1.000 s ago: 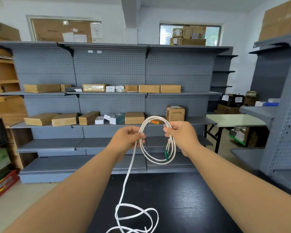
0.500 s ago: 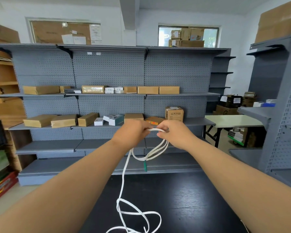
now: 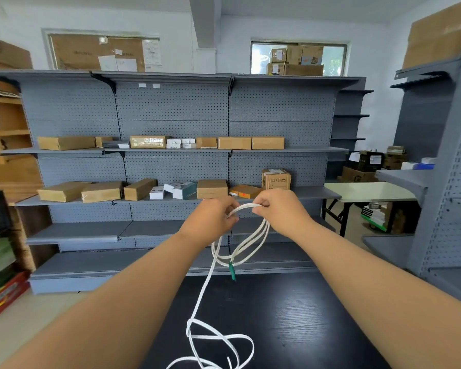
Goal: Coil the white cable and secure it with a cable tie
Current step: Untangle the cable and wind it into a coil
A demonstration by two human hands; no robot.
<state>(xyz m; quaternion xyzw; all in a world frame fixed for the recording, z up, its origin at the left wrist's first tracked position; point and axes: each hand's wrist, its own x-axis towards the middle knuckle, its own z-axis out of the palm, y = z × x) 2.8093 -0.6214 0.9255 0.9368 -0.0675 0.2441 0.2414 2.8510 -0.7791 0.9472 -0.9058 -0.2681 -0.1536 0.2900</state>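
A flat white cable (image 3: 253, 242) hangs in several loops between my hands, held up in front of me above the black table (image 3: 303, 315). My left hand (image 3: 210, 219) grips the loops at their top left. My right hand (image 3: 280, 211) pinches the same bundle at the top right, close beside the left. A green connector (image 3: 232, 271) dangles from the bottom of the loops. From my left hand the free length drops to the table and lies there in loose tangled curls (image 3: 218, 344). No cable tie is visible.
A long grey pegboard shelving unit (image 3: 176, 123) with cardboard boxes stands just beyond the table's far edge. A second grey shelf unit (image 3: 442, 182) stands at the right, a pale folding table (image 3: 367, 191) behind it. Crates sit on the floor at left.
My hands came together from about a loop's width apart and stay close. The hanging loops swung and settled, and the green connector now dangles lower.
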